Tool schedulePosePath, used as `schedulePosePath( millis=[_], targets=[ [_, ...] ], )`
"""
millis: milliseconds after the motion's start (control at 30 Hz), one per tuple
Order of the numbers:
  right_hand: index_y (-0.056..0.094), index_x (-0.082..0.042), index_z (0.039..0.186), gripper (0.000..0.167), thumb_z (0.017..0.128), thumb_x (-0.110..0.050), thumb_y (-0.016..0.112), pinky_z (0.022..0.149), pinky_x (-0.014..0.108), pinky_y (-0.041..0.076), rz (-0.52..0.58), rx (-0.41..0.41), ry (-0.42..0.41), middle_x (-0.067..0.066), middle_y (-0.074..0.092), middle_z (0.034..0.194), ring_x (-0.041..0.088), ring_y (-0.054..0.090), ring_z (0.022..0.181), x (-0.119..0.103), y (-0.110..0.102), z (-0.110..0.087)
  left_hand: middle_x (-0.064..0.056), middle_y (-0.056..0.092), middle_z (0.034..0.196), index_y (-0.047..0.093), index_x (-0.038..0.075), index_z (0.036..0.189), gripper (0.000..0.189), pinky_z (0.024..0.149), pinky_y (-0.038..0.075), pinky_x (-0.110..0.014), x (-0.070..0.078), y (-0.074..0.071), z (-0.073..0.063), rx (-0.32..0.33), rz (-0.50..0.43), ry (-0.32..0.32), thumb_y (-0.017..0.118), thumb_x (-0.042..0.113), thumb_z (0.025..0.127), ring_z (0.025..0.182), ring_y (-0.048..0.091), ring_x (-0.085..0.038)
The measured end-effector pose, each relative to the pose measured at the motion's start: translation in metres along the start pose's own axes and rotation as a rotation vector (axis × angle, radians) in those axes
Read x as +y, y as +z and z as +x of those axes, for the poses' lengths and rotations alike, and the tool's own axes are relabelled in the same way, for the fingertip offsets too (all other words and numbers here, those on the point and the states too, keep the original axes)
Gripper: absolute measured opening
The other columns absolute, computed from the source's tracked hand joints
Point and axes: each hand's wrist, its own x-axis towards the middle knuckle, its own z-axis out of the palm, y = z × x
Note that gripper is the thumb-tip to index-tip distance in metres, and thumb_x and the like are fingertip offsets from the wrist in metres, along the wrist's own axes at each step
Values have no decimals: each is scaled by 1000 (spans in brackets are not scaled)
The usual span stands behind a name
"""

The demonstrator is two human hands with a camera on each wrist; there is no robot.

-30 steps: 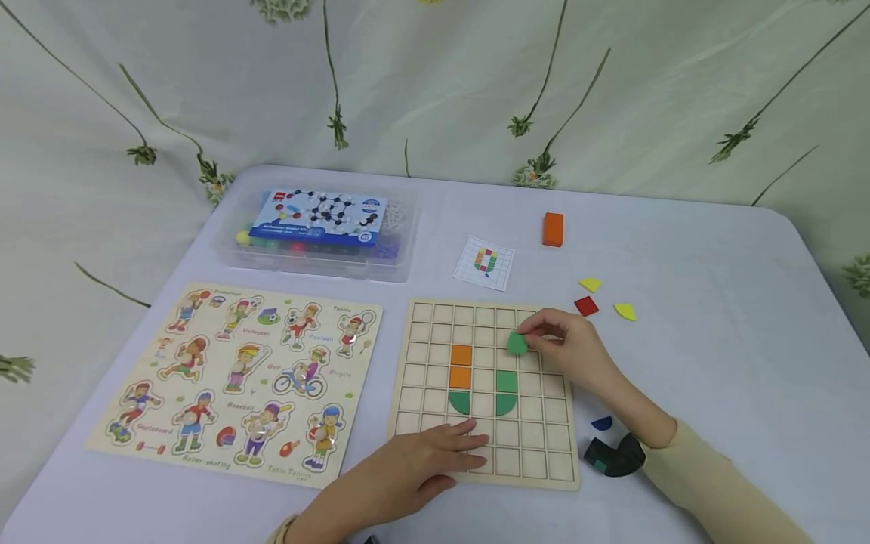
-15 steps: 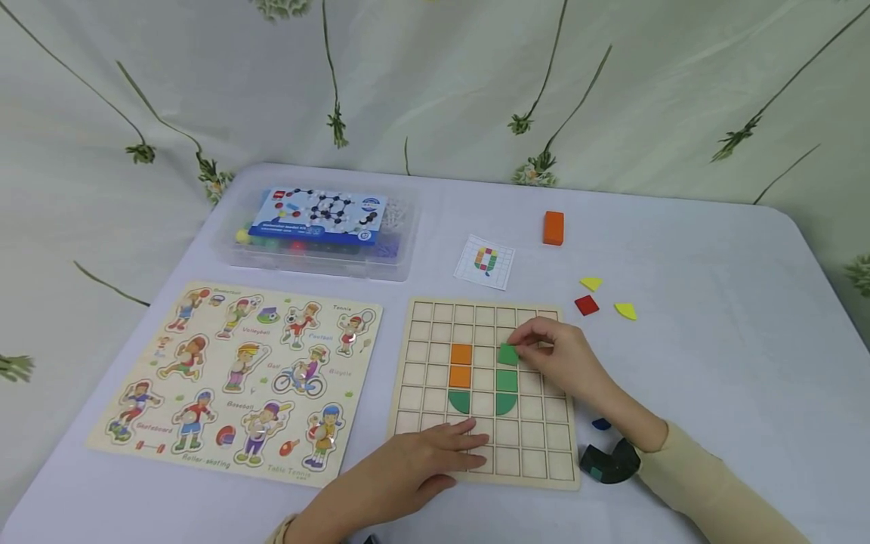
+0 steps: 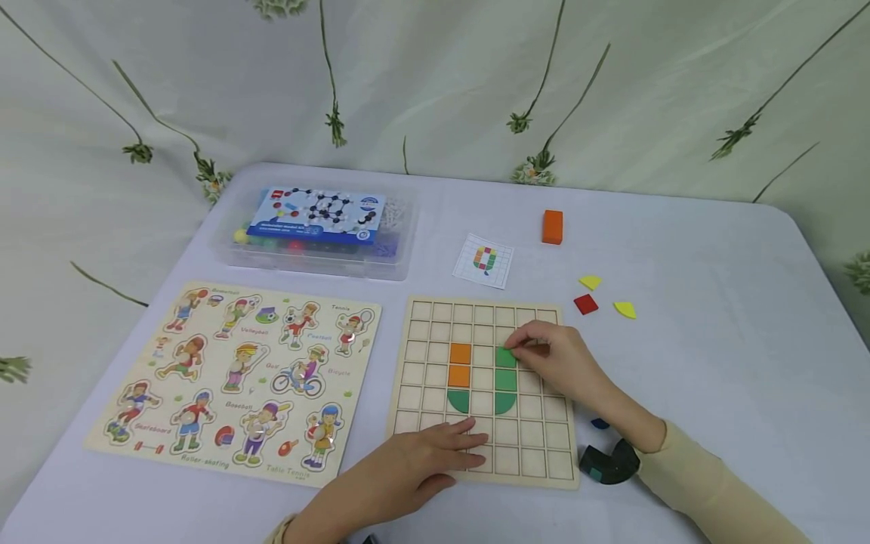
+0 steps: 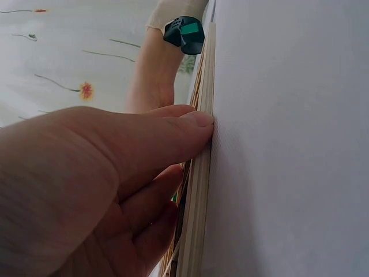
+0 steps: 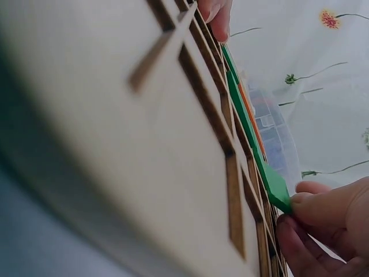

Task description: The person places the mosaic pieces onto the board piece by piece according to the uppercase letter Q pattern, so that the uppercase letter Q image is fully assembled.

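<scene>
A wooden grid board [image 3: 544,457] lies in front of the person. The right hand [image 3: 559,358] pinches a green square tile [image 3: 504,357] between thumb and fingertips, over the cell just above another green square [image 3: 506,379]. In the right wrist view the pinched tile [image 5: 275,187] looks tilted, one edge down at the grid. Below sits a green quarter-round tile [image 3: 505,403]; a second green quarter-round [image 3: 458,400] lies under two orange squares [image 3: 460,364] to the left. The left hand [image 3: 424,465] rests with spread fingers on the board's near left part, its thumb [image 4: 199,120] at the board's edge.
A pattern card [image 3: 483,261] lies behind the board. To the right are two yellow quarter-rounds [image 3: 624,310], a red square [image 3: 586,304], a blue piece [image 3: 600,424] and an orange block [image 3: 553,227]. A picture puzzle [image 3: 238,385] and a clear plastic box [image 3: 316,261] stand left.
The right hand has moved left and slightly down with the green square tile, which has turned to line up with the column of green tiles. The left hand stays in place.
</scene>
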Motion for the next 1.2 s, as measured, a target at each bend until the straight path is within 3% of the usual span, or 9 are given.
schedulePosePath(
  millis=[233, 433, 600, 733, 867, 1000, 1100, 1200],
  targets=[
    [71, -8, 90, 15, 81, 5, 68, 72, 26, 53, -31, -6, -18, -3, 67, 90, 12, 62, 81, 0, 0, 0, 3, 47, 138, 62, 11, 125, 43, 101, 35, -28, 0, 0, 0, -3, 17, 5, 69, 4, 83, 133, 30, -12],
    [72, -9, 93, 15, 84, 2, 67, 75, 28, 53, -42, -25, 24, -3, 67, 93, 12, 62, 85, -1, -6, 0, 3, 47, 138, 62, 12, 124, 44, 101, 35, -28, 0, 0, 0, 1, 16, 13, 70, 3, 82, 133, 30, -12],
    [71, -6, 96, 13, 87, 0, 64, 79, 27, 52, 52, -1, 90, 1, 67, 96, 15, 62, 89, 0, -28, 4, 3, 46, 138, 62, 12, 125, 44, 101, 35, -28, 0, 0, -1, 5, 27, 11, 70, 3, 82, 133, 30, -12],
    [69, -1, 100, 13, 90, -5, 62, 79, 22, 50, 110, 70, 130, 8, 67, 98, 16, 61, 89, 10, -56, 3, 3, 46, 138, 63, 12, 124, 44, 100, 36, -27, 0, 1, -1, 7, 32, 10, 70, 3, 82, 133, 31, -12],
    [66, -2, 106, 24, 92, -21, 62, 77, 18, 50, 146, 203, 201, 8, 66, 100, 16, 61, 89, 44, -86, -6, 4, 46, 138, 62, 12, 124, 44, 100, 35, -27, 1, 1, -1, 13, 38, 16, 70, 3, 82, 133, 31, -12],
    [62, -4, 114, 43, 89, -39, 62, 73, 14, 49, 127, 307, 348, -2, 63, 101, 10, 59, 88, 77, -109, -18, 4, 46, 138, 62, 12, 125, 45, 101, 34, -26, 2, 1, -2, 19, 46, 18, 70, 3, 82, 132, 31, -12],
    [58, 0, 120, 49, 90, -38, 60, 72, 11, 48, 111, 288, 473, -9, 60, 100, 8, 55, 88, 80, -119, -25, 4, 46, 138, 62, 11, 125, 45, 102, 34, -26, 1, 1, -2, 23, 45, 20, 70, 2, 82, 132, 31, -12],
    [55, 2, 124, 49, 91, -33, 61, 71, 9, 45, 65, 239, 506, -15, 58, 98, 4, 52, 88, 82, -122, -29, 3, 47, 138, 63, 11, 124, 43, 102, 33, -27, 0, 2, -2, 32, 49, 30, 70, 3, 82, 132, 31, -12]
  ],
)
